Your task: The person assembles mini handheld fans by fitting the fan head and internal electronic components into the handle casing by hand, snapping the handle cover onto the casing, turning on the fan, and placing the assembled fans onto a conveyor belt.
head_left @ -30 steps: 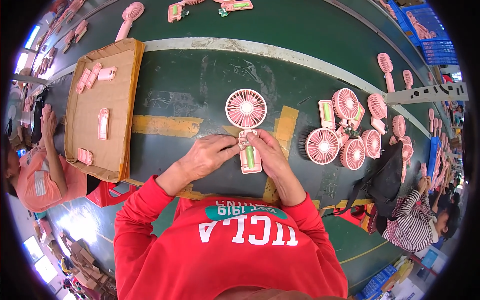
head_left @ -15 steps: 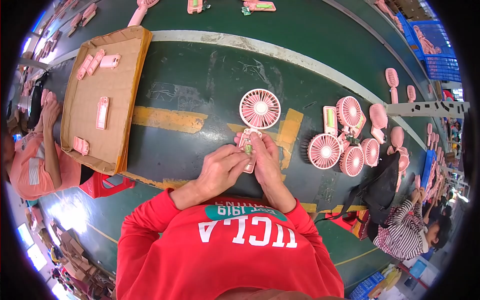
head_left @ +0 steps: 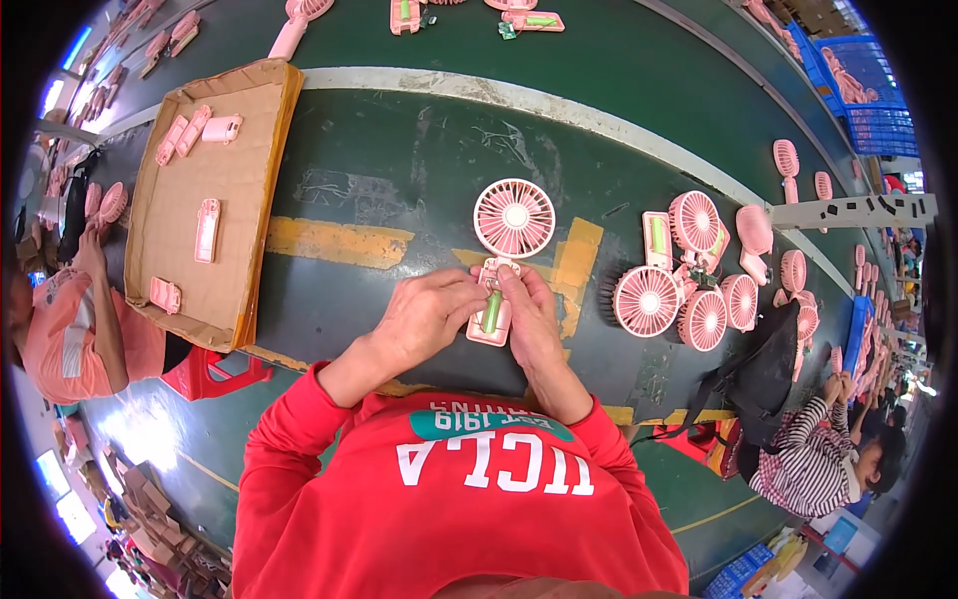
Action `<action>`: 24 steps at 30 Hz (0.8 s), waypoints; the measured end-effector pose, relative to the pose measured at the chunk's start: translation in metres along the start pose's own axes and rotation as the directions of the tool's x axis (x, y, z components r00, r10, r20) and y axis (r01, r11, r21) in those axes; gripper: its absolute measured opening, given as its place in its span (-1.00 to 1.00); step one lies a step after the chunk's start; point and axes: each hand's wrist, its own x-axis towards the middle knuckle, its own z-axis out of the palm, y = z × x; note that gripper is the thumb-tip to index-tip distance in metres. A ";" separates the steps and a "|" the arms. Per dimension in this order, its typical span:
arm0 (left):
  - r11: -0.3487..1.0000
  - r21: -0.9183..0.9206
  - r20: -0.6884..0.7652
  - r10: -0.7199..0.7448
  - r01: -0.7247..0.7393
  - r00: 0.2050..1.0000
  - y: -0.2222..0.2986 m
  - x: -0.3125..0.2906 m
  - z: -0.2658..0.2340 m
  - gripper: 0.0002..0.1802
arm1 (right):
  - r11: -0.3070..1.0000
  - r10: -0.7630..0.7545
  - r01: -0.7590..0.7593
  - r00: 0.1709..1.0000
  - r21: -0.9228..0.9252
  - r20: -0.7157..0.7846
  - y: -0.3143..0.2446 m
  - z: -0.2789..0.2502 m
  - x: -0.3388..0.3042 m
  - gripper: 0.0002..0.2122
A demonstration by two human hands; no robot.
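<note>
Pink fan (head_left: 515,217), green cylinder (head_left: 492,311) in handle (head_left: 476,327); our right hand (head_left: 533,317): grip pinching handle; our left hand (head_left: 427,315): at left, grip we cannot tell

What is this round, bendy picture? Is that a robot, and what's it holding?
No robot here! You see a person's bare left hand and bare right hand. The camera sits on that person's head, looking down, and its wide fisheye lens bends straight edges.

On the dark green tabletop, a shallow brown cardboard tray on the left holds pink plastic pieces. On the right is a cluster of round-headed pink handheld fans.

The right hand holds the opened pink handle of another round-headed pink fan, with a green cylinder, maybe a battery, inside. The left hand's fingers are right at it.
</note>
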 end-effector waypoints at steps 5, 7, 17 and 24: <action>0.992 -0.071 -0.038 0.103 -0.106 0.994 -0.012 0.013 0.011 -0.91 | 0.998 -0.024 0.021 0.998 -0.055 -0.053 0.004 -0.004 0.000 -0.81; 0.960 -0.239 -0.001 -0.153 0.149 0.988 -0.012 0.010 0.017 -0.87 | 0.998 -0.020 0.018 0.999 -0.067 -0.042 0.002 -0.003 -0.001 -0.81; 0.938 0.174 -0.241 0.335 -0.299 0.911 -0.010 0.005 0.035 -0.79 | 0.998 -0.026 0.024 0.999 -0.059 -0.034 0.001 0.001 0.003 -0.78; 0.789 0.476 0.002 0.442 -0.390 0.897 -0.001 -0.009 0.039 -0.74 | 0.986 -0.043 0.033 0.998 -0.164 -0.056 -0.003 0.000 -0.001 -0.80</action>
